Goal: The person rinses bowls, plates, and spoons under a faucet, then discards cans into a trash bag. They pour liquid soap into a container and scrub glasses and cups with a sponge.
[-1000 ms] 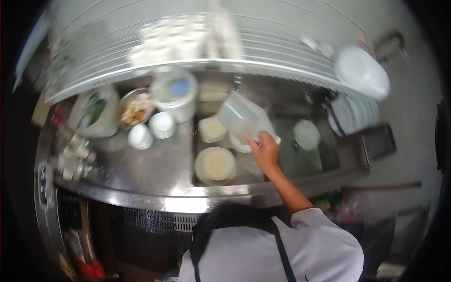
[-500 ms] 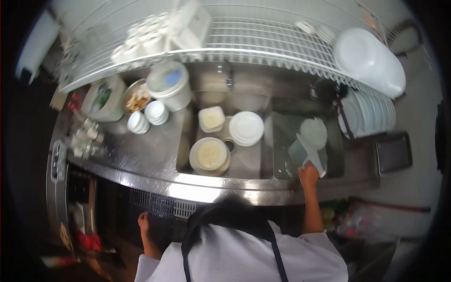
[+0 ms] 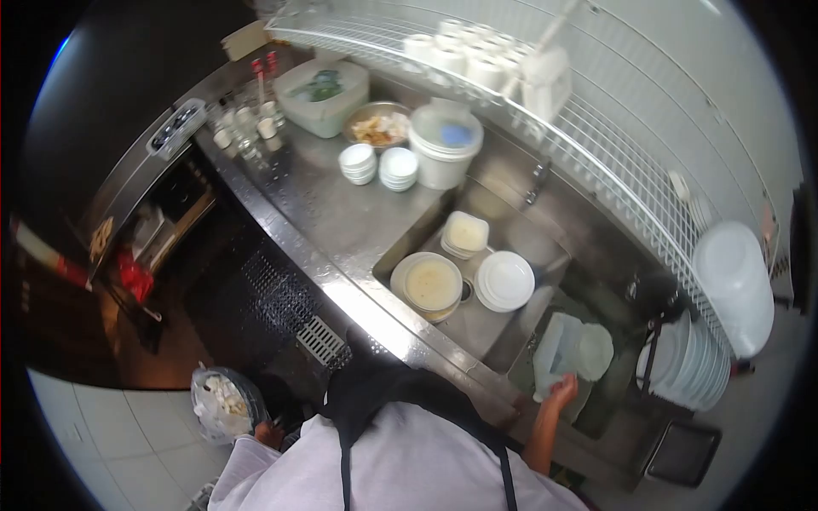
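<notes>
My right hand (image 3: 561, 391) grips the lower edge of a clear plastic container (image 3: 555, 348), which stands tilted in the right sink basin (image 3: 609, 400) beside a round white lid (image 3: 595, 351). My left hand (image 3: 266, 435) hangs low at my side and only a sliver of it shows, right next to a plastic bag of pale scraps (image 3: 221, 402); whether it holds the bag is unclear. The left basin (image 3: 511, 328) holds a stack of white plates (image 3: 504, 280), round bowls with yellowish liquid (image 3: 430, 284) and square containers (image 3: 465, 234).
The steel counter (image 3: 332, 213) carries a white lidded bucket (image 3: 445, 145), small bowl stacks (image 3: 398, 168), a bowl of food scraps (image 3: 377, 128), a green-filled tub (image 3: 324, 85) and glasses (image 3: 243, 128). A wire shelf (image 3: 596, 153) hangs overhead. Racked plates (image 3: 686, 362) stand at right.
My right hand carried the clear container from over the left basin into the right basin and lowered it. My left hand dropped to my side. The view swung left and down.
</notes>
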A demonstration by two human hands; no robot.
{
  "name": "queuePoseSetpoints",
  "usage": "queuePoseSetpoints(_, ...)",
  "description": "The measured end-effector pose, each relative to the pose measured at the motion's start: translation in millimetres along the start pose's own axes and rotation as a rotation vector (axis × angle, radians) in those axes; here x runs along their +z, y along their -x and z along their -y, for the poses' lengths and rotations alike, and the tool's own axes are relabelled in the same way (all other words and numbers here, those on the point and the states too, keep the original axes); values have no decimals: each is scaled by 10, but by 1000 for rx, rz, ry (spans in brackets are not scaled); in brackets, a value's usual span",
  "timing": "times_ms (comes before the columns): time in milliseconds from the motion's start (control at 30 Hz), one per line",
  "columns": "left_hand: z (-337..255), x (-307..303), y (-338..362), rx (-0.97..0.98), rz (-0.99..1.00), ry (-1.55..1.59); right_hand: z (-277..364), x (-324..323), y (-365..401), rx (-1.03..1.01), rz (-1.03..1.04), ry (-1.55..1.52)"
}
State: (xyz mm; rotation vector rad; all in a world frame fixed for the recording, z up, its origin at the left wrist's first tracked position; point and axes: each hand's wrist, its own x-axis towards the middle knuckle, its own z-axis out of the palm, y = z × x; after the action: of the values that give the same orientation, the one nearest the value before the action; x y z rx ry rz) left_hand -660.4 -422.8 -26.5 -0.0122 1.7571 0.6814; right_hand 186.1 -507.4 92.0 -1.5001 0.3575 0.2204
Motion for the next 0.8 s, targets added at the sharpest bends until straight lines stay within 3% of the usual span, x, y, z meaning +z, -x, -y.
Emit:
queuePoseSetpoints(133,131,-204,-213,-29,-66,0,207,167,213,-195,109,41)
queuePoseSetpoints(200,22,-107,-277,116,-37,-86,350,406,288,-212,203,1)
queuePoseSetpoints(467,-446,473,-411,366,-9,-205,1205,2323,1149,-124,531,9)
queuePoseSetpoints(633,-301,497,-501,318,76,-265,1439,3456,1376,-280,694,48)
queuePoseSetpoints(700,-170,374,-535,251,126,-248,1640,3822,1708,-313,616,75)
queuePoseSetpoints(800,-1,202,-505,190,150,-208,1618,4255,1567,-387,712,59)
